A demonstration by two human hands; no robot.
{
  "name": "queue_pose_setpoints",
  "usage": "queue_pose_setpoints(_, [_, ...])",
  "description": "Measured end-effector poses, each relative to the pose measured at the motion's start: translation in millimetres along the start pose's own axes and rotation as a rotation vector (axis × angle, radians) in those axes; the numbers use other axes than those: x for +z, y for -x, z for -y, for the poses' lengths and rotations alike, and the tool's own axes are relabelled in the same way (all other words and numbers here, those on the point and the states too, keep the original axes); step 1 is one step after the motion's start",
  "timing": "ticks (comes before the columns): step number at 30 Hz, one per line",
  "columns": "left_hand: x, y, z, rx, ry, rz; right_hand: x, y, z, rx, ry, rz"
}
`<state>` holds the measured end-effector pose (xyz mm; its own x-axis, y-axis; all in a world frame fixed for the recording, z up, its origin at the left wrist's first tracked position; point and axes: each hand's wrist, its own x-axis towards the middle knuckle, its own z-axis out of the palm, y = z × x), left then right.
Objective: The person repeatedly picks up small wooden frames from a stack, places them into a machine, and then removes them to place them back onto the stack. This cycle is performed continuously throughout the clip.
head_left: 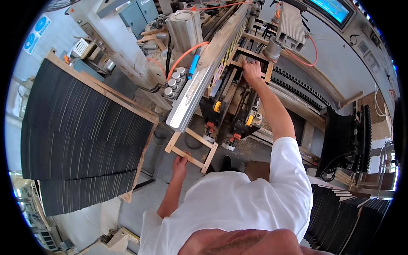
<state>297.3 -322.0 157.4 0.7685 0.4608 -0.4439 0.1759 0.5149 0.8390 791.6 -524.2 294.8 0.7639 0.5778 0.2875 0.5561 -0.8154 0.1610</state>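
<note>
Down by my left side, my left hand point(179, 165) is closed around the near rail of a small rectangular wooden frame point(207, 158). That frame hangs tilted over the floor, below the end of the machine's long metal beam. My right arm stretches forward into the machine, where my right hand point(252, 72) grips the near rail of another wooden frame point(269, 72). This second frame lies on the machine's rails, beside a metal cylinder point(272, 49). Some of my right fingertips are hidden behind the rail.
Tall stacks of black panels point(80, 131) stand on the left; more black panels point(340, 216) are at lower right. The metal beam point(191, 95) slants across the middle, with a blue pneumatic fitting point(194, 63) and orange hoses. A lit screen point(329, 10) is at top right.
</note>
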Motion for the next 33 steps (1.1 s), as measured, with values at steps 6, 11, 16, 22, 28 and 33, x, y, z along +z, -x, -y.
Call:
queue_pose_setpoints(6, [-27, 6, 19, -0.007, -0.037, -0.17, 5, -44, -24, -0.03, 0.23, 0.108])
queue_pose_setpoints(11, [-25, 15, 36, -0.048, -0.076, -0.292, 22, -85, -46, -0.031, 0.299, 0.152])
queue_pose_setpoints(16, [-13, 16, 54, -0.033, -0.072, -0.32, 21, -107, -48, -0.039, 0.242, 0.204])
queue_pose_setpoints(22, [11, 1, 57, -0.064, -0.165, -0.3, 38, -126, -73, -0.049, 0.095, 0.191])
queue_pose_setpoints(28, [15, -21, 59, -0.072, -0.346, -0.297, 32, -139, -83, -0.038, 0.003, 0.345])
queue_pose_setpoints(33, [23, -24, 61, -0.077, -0.329, -0.311, 30, -137, -82, -0.058, -0.025, 0.32])
